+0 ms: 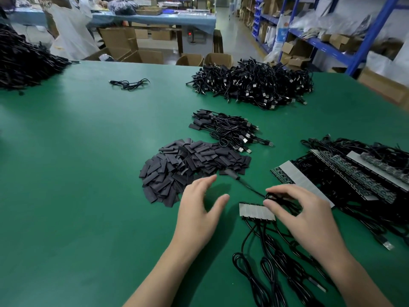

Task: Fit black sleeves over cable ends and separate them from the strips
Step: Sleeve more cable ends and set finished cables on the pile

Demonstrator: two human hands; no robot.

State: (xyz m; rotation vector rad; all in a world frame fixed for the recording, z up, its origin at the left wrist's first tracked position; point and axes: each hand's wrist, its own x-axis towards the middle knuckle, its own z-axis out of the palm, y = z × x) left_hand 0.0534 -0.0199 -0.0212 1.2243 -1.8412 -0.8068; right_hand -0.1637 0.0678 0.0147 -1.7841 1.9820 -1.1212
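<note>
A heap of flat black sleeves (190, 167) lies on the green table (88, 151). My left hand (199, 209) hovers just right of the heap's near edge, fingers spread and holding nothing. A short strip (256, 212) with several black cables (272, 267) attached lies in front of me. My right hand (303, 216) is over the strip's right end, its fingers curled round a black cable (247, 186) whose blurred end reaches toward the sleeve heap.
Sleeved cables (230, 127) lie in a small pile behind the sleeves. A big heap of USB cables (254, 85) sits farther back. Long strips with cables (354, 171) are stacked at the right. Another dark pile (24, 60) lies far left, and one loose cable (129, 83).
</note>
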